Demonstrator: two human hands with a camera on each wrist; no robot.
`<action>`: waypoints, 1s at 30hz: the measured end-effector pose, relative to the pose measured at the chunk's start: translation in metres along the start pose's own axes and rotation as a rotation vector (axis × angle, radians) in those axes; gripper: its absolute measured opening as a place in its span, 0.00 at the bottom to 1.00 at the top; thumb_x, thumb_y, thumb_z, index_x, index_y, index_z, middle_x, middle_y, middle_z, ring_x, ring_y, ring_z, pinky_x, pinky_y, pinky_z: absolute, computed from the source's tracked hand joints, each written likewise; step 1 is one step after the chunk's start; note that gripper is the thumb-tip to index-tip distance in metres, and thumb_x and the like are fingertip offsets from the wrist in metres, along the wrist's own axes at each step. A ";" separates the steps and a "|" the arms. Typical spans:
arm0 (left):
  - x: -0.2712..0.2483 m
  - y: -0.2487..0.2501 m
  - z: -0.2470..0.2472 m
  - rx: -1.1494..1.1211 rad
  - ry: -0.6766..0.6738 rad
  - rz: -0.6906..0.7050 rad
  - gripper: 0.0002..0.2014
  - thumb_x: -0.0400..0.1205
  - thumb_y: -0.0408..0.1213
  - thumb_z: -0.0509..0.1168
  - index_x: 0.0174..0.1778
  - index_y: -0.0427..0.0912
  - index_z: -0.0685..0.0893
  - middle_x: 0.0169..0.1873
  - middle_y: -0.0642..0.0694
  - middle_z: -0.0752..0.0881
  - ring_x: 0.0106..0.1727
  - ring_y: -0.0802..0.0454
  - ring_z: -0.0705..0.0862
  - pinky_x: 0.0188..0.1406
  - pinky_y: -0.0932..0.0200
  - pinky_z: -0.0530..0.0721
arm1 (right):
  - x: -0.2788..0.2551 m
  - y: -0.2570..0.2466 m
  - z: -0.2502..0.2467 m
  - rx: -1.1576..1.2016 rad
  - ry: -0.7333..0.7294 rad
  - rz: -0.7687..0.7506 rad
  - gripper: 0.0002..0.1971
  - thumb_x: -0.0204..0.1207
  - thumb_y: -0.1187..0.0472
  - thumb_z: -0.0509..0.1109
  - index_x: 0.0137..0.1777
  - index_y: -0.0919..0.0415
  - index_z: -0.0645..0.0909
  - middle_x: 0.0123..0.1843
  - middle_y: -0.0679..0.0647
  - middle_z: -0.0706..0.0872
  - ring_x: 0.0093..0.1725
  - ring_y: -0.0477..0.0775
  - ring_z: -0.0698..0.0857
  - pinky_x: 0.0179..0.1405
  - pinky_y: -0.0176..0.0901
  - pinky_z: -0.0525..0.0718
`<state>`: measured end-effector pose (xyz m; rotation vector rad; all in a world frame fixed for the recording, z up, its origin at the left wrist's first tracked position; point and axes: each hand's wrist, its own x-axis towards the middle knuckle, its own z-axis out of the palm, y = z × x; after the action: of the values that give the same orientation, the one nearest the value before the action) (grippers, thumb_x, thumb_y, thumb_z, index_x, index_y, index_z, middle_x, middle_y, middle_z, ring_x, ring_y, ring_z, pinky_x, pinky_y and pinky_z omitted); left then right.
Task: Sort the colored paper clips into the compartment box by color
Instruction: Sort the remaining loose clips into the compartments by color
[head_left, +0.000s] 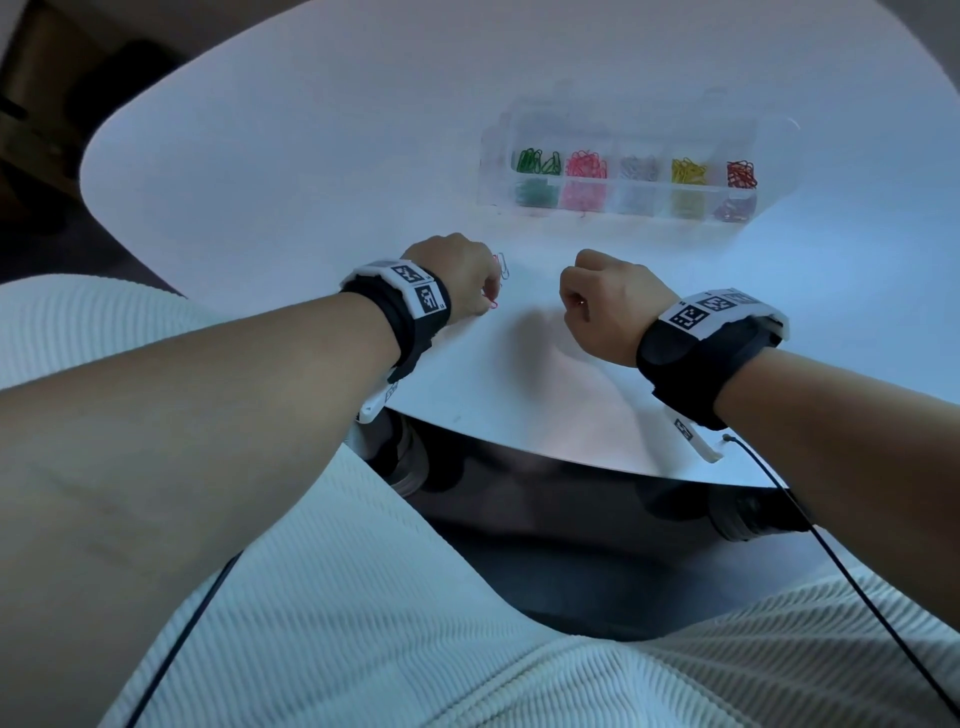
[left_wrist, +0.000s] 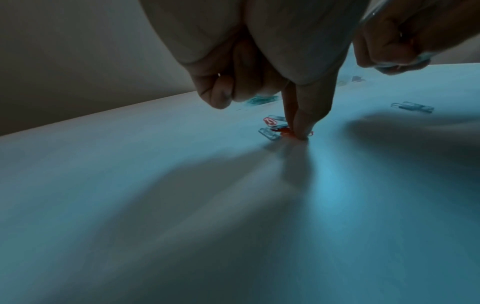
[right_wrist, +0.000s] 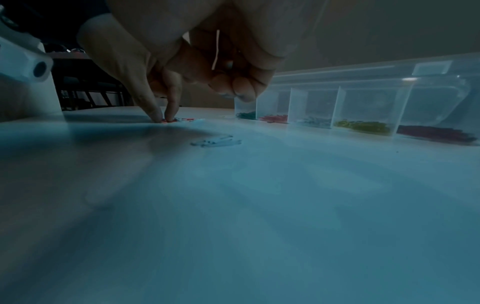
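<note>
L hand (head_left: 457, 280) sat at centre of the head view, thumb and forefinger tips (left_wrist: 302, 131) pressed down on the white surface (head_left: 291, 171), pinching a red clip (head_left: 491, 304) at its end; other fingers curled in. Just beside it lay a small heap of loose clips (left_wrist: 271, 128), pale and red-pink mixed, touching one another. R hand (head_left: 602, 306) hovered centre-right, well apart from the L, its grip closed in a fist; something thin showed between the fingers in the R wrist view, can't tell what. A few pale clips (right_wrist: 217, 142) lay alone on the surface btwn the hands. Clear box (head_left: 623, 202) stood upper right, lid open behind it, w/ five compartments left to right: green, pink, grey-white, yellow, dark red clips, each colour apart.
</note>
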<state>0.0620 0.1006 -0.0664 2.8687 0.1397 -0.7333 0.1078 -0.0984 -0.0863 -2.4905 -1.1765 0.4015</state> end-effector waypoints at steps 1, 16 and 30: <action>-0.001 0.001 0.000 0.010 0.002 0.004 0.06 0.78 0.44 0.67 0.49 0.53 0.87 0.52 0.49 0.86 0.46 0.45 0.81 0.41 0.58 0.75 | 0.001 -0.001 -0.001 -0.001 -0.001 -0.004 0.03 0.71 0.69 0.64 0.38 0.65 0.79 0.41 0.58 0.78 0.31 0.63 0.75 0.32 0.44 0.71; 0.014 -0.017 0.001 -0.510 0.157 -0.300 0.16 0.89 0.42 0.48 0.36 0.41 0.68 0.36 0.45 0.76 0.41 0.43 0.72 0.40 0.54 0.68 | 0.020 -0.003 -0.007 -0.048 -0.194 0.081 0.11 0.75 0.68 0.57 0.33 0.71 0.72 0.39 0.58 0.76 0.39 0.64 0.75 0.33 0.43 0.65; 0.024 -0.001 0.000 -0.287 0.146 -0.152 0.08 0.81 0.34 0.61 0.52 0.42 0.85 0.55 0.43 0.86 0.56 0.43 0.83 0.48 0.57 0.77 | 0.025 0.001 -0.020 -0.052 -0.144 0.004 0.14 0.76 0.68 0.59 0.30 0.69 0.78 0.40 0.53 0.71 0.36 0.61 0.72 0.35 0.41 0.62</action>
<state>0.0829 0.1030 -0.0779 2.6527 0.4489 -0.4816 0.1321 -0.0834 -0.0714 -2.5446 -1.2514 0.5665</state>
